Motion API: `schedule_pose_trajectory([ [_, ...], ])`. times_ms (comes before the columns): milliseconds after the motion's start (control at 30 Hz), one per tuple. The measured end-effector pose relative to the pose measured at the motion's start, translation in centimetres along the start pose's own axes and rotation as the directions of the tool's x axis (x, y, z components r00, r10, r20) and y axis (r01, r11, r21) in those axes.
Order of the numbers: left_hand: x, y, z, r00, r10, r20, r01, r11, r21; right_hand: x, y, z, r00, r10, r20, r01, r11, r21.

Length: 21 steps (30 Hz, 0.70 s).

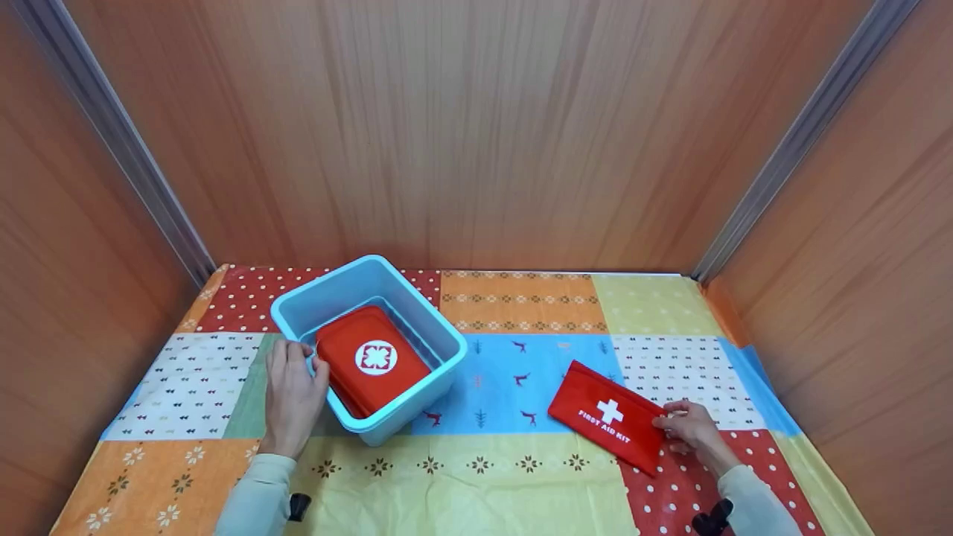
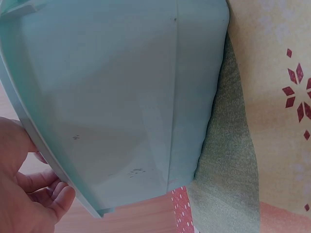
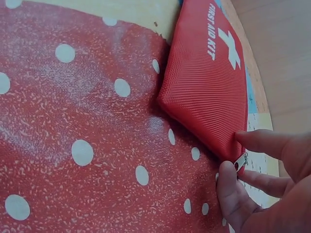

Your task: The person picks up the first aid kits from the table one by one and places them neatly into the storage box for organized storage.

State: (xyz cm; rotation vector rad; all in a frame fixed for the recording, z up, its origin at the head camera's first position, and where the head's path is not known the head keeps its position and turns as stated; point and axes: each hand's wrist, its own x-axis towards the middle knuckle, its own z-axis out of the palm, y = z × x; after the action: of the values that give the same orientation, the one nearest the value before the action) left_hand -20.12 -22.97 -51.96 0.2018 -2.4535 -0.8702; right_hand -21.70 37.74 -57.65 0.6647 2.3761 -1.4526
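Note:
A light blue plastic bin (image 1: 439, 383) stands left of centre, a red case (image 1: 346, 346) with a white round emblem lying inside it. My left hand (image 1: 292, 383) grips the bin's near-left rim, its fingers curled over the edge; the left wrist view shows the bin's outer wall (image 2: 112, 97) beside that hand (image 2: 29, 184). At the right, a flat red first aid pouch (image 1: 603, 420) with a white cross lies on the cloth. My right hand (image 1: 692, 430) pinches its right corner, thumb and fingers around the zipper pull (image 3: 240, 162) in the right wrist view.
A patchwork-patterned tablecloth (image 1: 476, 506) covers the table. Wood-grain panels rise at the back (image 1: 476, 134), left and right, close around the table.

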Motion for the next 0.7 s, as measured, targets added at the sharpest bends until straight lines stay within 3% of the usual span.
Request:
schedule_pose_trajectory([
  [300, 0.01, 0.04, -0.05, 1.0, -0.01, 0.004, 0.01, 1.0, 0.0, 0.15, 0.22, 0.1, 1.0, 0.014, -0.019, -0.014, 1.0, 0.009],
  [467, 0.03, 0.06, -0.02, 1.0, -0.012, -0.001, 0.012, 1.0, 0.014, 0.17, 0.13, -0.26, 0.999, 0.031, 0.011, -0.031, 0.999, 0.035],
  [700, -0.02, 0.03, 0.04, 1.0, 0.002, -0.009, -0.002, 1.0, -0.002, 0.12, 0.29, -0.48, 0.997, 0.017, 0.081, -0.029, 0.989, 0.148],
])
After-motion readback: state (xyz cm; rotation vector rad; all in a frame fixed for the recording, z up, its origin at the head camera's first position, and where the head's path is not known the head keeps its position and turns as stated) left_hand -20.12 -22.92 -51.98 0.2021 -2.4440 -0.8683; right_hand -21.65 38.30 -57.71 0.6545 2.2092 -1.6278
